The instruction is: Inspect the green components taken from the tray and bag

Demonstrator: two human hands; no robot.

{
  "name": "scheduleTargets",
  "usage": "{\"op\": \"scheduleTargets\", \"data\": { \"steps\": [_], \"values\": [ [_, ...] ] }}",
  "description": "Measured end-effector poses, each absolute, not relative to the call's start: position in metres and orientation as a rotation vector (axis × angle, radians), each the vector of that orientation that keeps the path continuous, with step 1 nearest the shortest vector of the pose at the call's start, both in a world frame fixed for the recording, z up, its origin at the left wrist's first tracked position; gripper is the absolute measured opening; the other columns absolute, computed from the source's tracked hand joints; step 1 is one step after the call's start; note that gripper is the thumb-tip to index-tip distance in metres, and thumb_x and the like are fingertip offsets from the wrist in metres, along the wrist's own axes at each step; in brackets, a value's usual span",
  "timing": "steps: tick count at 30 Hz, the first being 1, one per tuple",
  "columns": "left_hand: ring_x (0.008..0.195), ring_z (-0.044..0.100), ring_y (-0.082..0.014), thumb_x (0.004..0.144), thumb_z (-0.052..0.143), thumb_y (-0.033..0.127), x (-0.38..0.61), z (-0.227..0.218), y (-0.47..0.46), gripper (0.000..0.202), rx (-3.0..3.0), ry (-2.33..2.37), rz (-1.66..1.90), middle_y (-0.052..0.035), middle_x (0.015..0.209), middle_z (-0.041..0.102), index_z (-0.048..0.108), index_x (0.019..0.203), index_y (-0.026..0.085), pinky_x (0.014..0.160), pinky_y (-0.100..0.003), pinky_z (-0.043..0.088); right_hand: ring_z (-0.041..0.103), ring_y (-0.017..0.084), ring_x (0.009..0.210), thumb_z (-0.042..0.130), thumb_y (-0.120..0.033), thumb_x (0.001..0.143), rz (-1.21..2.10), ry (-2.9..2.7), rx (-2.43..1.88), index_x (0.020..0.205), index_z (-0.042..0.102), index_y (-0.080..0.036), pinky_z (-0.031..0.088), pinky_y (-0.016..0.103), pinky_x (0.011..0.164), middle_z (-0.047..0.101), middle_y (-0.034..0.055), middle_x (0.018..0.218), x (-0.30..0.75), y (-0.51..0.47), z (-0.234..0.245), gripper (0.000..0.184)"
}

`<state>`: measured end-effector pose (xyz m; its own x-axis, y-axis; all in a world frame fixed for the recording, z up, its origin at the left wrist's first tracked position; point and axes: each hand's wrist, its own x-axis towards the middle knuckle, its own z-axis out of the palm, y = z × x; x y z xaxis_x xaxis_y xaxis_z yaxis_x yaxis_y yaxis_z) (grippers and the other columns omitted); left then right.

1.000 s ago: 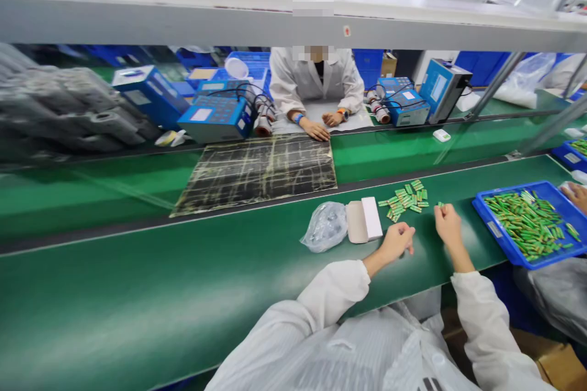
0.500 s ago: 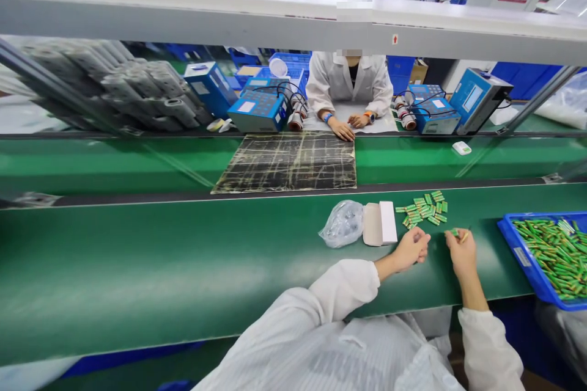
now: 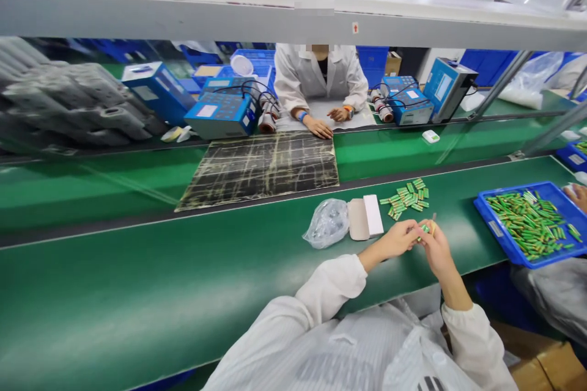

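Note:
My left hand (image 3: 400, 238) and my right hand (image 3: 438, 249) meet over the green work surface (image 3: 257, 281), fingertips closed together. Between them shows a small green stick-like piece (image 3: 425, 229), pinched by my right hand; a thin yellowish strip also shows at its fingers. The left fingers are closed against the same spot, and what they grip is hidden. Just beyond lies a loose pile of similar green pieces (image 3: 407, 198). Left of the pile are an open white box (image 3: 373, 215) and a clear plastic bag (image 3: 326, 223).
A blue tray (image 3: 501, 238) of many green pieces stands at right, with another person's hand (image 3: 578, 195) at its far edge. Across the bench a co-worker (image 3: 321, 82) sits behind a dark mat (image 3: 266, 165), between blue instruments (image 3: 224, 111). A white rail (image 3: 183, 15) crosses above.
My hands, apart before, have come together at the green piece. The view has swung right, bringing more of the blue tray and another person's hand into sight.

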<state>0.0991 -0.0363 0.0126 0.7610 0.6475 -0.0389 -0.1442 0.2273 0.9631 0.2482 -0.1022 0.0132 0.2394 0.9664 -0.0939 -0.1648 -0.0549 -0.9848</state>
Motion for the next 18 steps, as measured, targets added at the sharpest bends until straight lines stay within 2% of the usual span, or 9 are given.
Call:
{"op": "scheduleTargets", "data": {
  "steps": [5, 7, 9, 13, 18],
  "values": [
    [0.059, 0.046, -0.0087, 0.084, 0.077, 0.059, 0.087, 0.033, -0.029, 0.047, 1.358, 0.369, 0.477, 0.0042, 0.067, 0.054, 0.057, 0.088, 0.016, 0.057, -0.023, 0.037, 0.041, 0.014, 0.065, 0.072, -0.053, 0.094, 1.167, -0.879, -1.211, 0.086, 0.059, -0.022, 0.035, 0.028, 0.06, 0.047, -0.0024, 0.077, 0.243, -0.102, 0.032, 0.035],
    [0.058, 0.046, -0.0084, 0.087, 0.073, 0.06, 0.082, 0.041, -0.027, 0.047, 1.314, 0.374, 0.511, 0.0042, 0.066, 0.054, 0.055, 0.086, 0.017, 0.056, -0.023, 0.038, 0.041, 0.013, 0.061, 0.065, -0.055, 0.099, 1.193, -0.887, -1.157, 0.082, 0.057, -0.021, 0.036, 0.03, 0.06, 0.045, -0.0024, 0.074, 0.241, -0.103, 0.042, 0.039],
    [0.056, 0.046, -0.0078, 0.09, 0.067, 0.063, 0.079, 0.047, -0.025, 0.048, 1.252, 0.397, 0.559, 0.0035, 0.068, 0.055, 0.052, 0.084, 0.018, 0.055, -0.023, 0.039, 0.038, 0.012, 0.056, 0.061, -0.056, 0.102, 1.22, -0.929, -1.127, 0.086, 0.06, -0.021, 0.034, 0.03, 0.058, 0.042, -0.0038, 0.069, 0.242, -0.104, 0.053, 0.039],
    [0.059, 0.049, -0.0073, 0.091, 0.067, 0.064, 0.073, 0.052, -0.019, 0.049, 1.267, 0.427, 0.622, 0.0009, 0.074, 0.058, 0.054, 0.086, 0.017, 0.058, -0.024, 0.04, 0.03, 0.011, 0.051, 0.062, -0.058, 0.103, 1.266, -1.07, -1.24, 0.108, 0.065, -0.019, 0.025, 0.028, 0.052, 0.034, -0.0079, 0.062, 0.249, -0.111, 0.073, 0.04],
    [0.058, 0.047, -0.008, 0.092, 0.067, 0.059, 0.067, 0.049, -0.013, 0.045, 1.363, 0.473, 0.637, 0.0037, 0.068, 0.054, 0.054, 0.085, 0.017, 0.059, -0.024, 0.04, 0.025, 0.009, 0.049, 0.069, -0.062, 0.097, 1.278, -1.054, -1.354, 0.103, 0.056, -0.023, 0.02, 0.025, 0.047, 0.033, -0.0105, 0.059, 0.252, -0.117, 0.092, 0.041]
  ]
}}
